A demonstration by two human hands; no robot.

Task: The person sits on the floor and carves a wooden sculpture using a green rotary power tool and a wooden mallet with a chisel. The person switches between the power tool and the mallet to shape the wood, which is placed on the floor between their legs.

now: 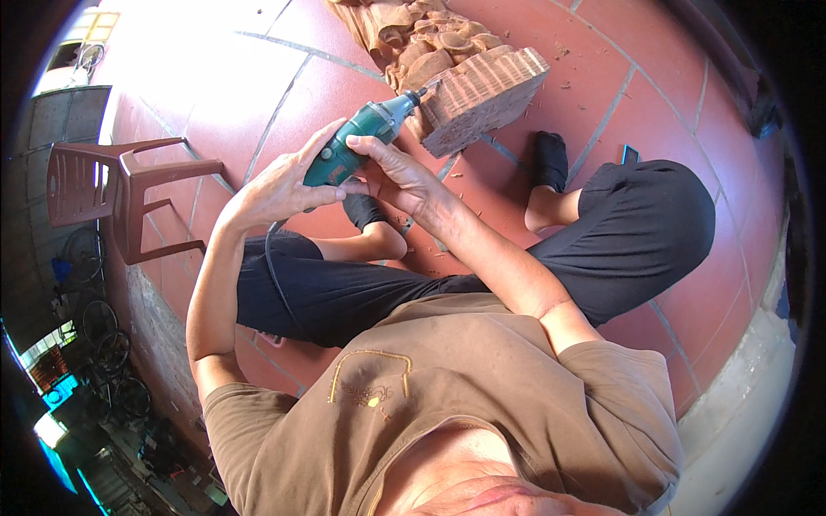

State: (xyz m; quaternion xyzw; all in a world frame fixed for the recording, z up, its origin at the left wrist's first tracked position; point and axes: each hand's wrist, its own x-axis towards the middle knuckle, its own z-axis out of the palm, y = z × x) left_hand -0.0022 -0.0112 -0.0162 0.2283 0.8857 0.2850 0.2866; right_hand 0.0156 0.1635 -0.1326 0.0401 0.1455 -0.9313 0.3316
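Observation:
A green rotary tool with a grey nose is held between both my hands. My left hand wraps the rear and outer side of its body. My right hand grips it from the other side, thumb along the casing. The tool's tip points up and right at a reddish-brown carved wooden figure. It is at the edge of the figure's ridged, block-like base; whether it touches I cannot tell. A dark cord runs from the tool down past my left wrist.
My legs in dark trousers are bent on the red tiled floor. Wood chips lie around the carving. A brown plastic chair stands at the left, with bicycles beyond it. A phone-like object is by my right knee.

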